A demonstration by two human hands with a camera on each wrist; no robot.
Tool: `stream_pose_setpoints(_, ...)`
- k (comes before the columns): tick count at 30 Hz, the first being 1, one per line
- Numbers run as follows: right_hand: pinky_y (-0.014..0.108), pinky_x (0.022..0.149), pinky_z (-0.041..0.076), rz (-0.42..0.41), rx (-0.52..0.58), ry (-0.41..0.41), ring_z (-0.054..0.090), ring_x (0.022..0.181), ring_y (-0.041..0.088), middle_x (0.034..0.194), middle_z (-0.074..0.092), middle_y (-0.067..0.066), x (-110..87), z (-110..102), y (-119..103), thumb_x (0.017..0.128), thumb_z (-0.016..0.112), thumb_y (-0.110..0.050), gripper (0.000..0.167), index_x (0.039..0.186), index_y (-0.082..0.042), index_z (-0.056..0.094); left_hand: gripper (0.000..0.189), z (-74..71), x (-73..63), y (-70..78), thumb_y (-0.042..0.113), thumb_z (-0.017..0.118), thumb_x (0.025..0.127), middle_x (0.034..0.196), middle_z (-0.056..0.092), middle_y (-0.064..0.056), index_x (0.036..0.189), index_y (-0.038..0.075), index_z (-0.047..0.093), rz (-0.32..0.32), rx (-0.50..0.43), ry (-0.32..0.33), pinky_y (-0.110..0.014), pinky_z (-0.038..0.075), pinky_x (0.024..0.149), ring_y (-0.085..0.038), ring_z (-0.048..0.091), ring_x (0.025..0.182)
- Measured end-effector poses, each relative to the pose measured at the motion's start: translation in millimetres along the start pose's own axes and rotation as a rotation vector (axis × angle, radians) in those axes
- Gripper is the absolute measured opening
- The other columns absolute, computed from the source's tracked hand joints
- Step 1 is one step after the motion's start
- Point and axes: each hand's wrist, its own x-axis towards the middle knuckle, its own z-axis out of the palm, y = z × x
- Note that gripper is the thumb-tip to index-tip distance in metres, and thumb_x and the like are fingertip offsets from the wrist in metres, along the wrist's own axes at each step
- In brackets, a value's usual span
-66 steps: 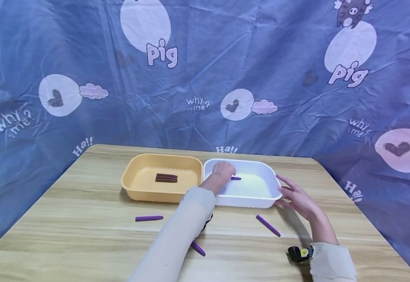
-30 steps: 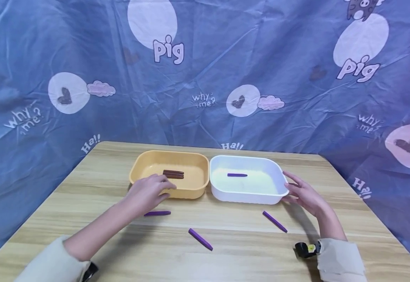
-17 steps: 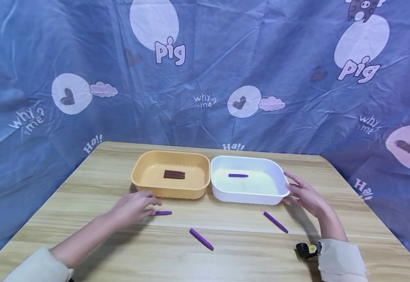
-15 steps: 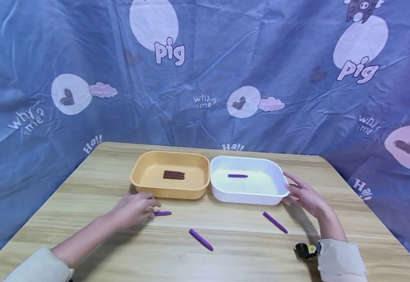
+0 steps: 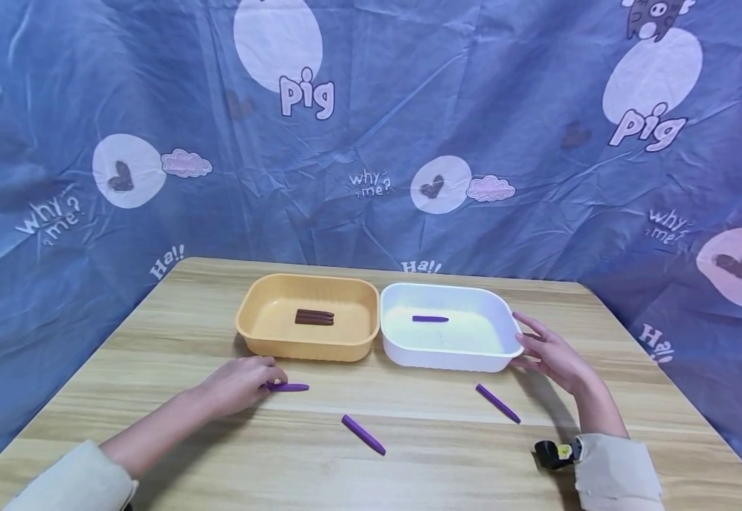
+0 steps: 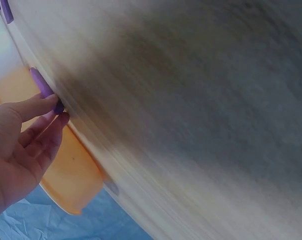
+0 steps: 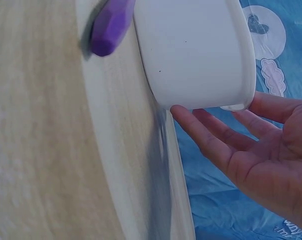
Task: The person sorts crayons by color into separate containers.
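My left hand (image 5: 243, 384) pinches the near end of a purple crayon (image 5: 295, 387) on the table, in front of the orange bin (image 5: 310, 351). The left wrist view shows thumb and fingertips meeting round that crayon (image 6: 43, 85). My right hand (image 5: 552, 358) rests on the right end of the white bin (image 5: 450, 360); in the right wrist view its fingers (image 7: 206, 137) are extended against the bin's end wall (image 7: 196, 60). One purple crayon (image 5: 430, 319) lies inside the white bin. Brown crayons (image 5: 314, 317) lie side by side in the orange bin.
Two more purple crayons lie loose on the wooden table (image 5: 435, 475): one near the middle (image 5: 363, 434), one (image 5: 498, 403) before the white bin's right part. The bins stand side by side near the back edge. A blue printed cloth (image 5: 371, 128) hangs behind.
My left hand has withdrawn from the white bin, leaving a purple crayon there. It has moved left and down to the table and now pinches another crayon. My right hand stays at the bin.
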Motion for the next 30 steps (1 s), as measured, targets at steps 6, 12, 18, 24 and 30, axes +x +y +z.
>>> stream_pose_setpoints(6,0.043,0.088,0.045,0.009,0.002,0.008,0.057,0.1,0.018,0.137,0.013,0.037,-1.1,0,-1,0.1,0.039,-0.015,0.063,0.145,0.0,-0.002,0.025,-2.9,1.3,2.1,-0.006,0.07,0.07,0.08,0.06,0.003,0.088,0.011,0.07,-0.037,-0.07,-0.048,-0.028,0.05,0.063,-0.013,0.059,0.073)
stream_pose_setpoints(12,0.043,0.089,0.045,0.014,-0.004,0.011,0.058,0.099,0.016,0.138,0.013,0.035,-2.2,0,-1,0.1,0.039,-0.017,0.064,0.145,-0.001,-0.002,0.028,-7.0,3.9,7.0,-0.007,0.067,0.071,0.081,0.06,0.002,0.093,0.01,0.071,-0.065,-0.085,-0.054,-0.028,0.05,0.065,-0.013,0.058,0.073)
stream_pose_setpoints(18,0.044,0.089,0.044,0.012,-0.014,0.012,0.057,0.099,0.014,0.137,0.015,0.034,-2.8,0,-2,0.1,0.039,-0.017,0.064,0.145,-0.001,-0.001,0.03,-14.9,10.0,15.8,-0.004,0.068,0.071,0.079,0.058,0.003,0.097,0.011,0.071,-0.081,-0.109,-0.076,-0.026,0.048,0.06,-0.01,0.055,0.068)
stream_pose_setpoints(24,0.044,0.089,0.044,0.008,-0.019,0.014,0.058,0.097,0.013,0.131,0.026,0.029,-2.0,0,-2,0.099,0.04,-0.016,0.063,0.145,0.0,-0.001,0.034,-22.1,17.0,24.2,-0.005,0.068,0.07,0.078,0.055,0.006,0.1,0.01,0.071,-0.083,-0.156,-0.071,-0.023,0.046,0.059,-0.008,0.052,0.067)
stream_pose_setpoints(30,0.044,0.089,0.044,0.007,-0.014,0.009,0.058,0.096,0.012,0.129,0.029,0.025,-2.1,0,-2,0.099,0.04,-0.016,0.063,0.145,0.0,-0.001,0.037,-25.3,24.7,31.4,-0.006,0.066,0.069,0.078,0.054,0.006,0.102,0.009,0.071,-0.063,-0.168,-0.067,-0.023,0.046,0.059,-0.008,0.052,0.067)
